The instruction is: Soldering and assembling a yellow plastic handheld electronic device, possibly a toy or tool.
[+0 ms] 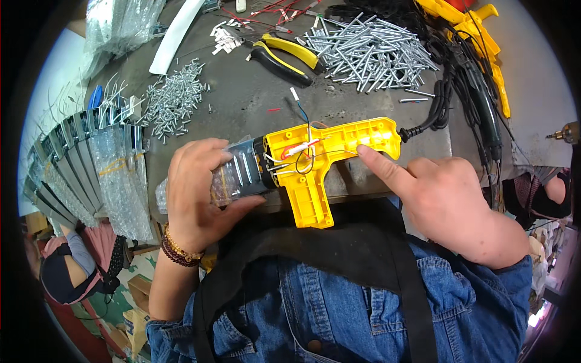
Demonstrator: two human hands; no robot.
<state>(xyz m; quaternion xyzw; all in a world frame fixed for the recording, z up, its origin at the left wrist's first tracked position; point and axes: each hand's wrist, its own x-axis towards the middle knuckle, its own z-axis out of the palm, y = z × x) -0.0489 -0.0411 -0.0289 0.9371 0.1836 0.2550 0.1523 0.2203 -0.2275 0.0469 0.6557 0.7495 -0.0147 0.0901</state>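
Observation:
Before me lies one open half of a yellow pistol-shaped plastic housing [308, 202], its ribbed inside facing up. A grey slotted metal barrel [245, 169], partly covered in bubble wrap, joins its left end. My left hand [203, 184] is wrapped round this barrel, thumb on the near side. Thin wires [302, 151] in white, red and black run inside the housing, and a white connector [295, 94] sticks out beyond its far edge. With the index finger stretched out, my right hand [433, 190] touches the housing's right arm; its other fingers are curled and partly hidden.
Small screws [175, 97] are heaped at the left, long metal pins [369, 51] at the back. Yellow-black pliers [284, 60] lie between. Wrapped metal barrels [109, 163] line the left edge. A black power cord [442, 103] and an electric screwdriver [484, 115] are at the right.

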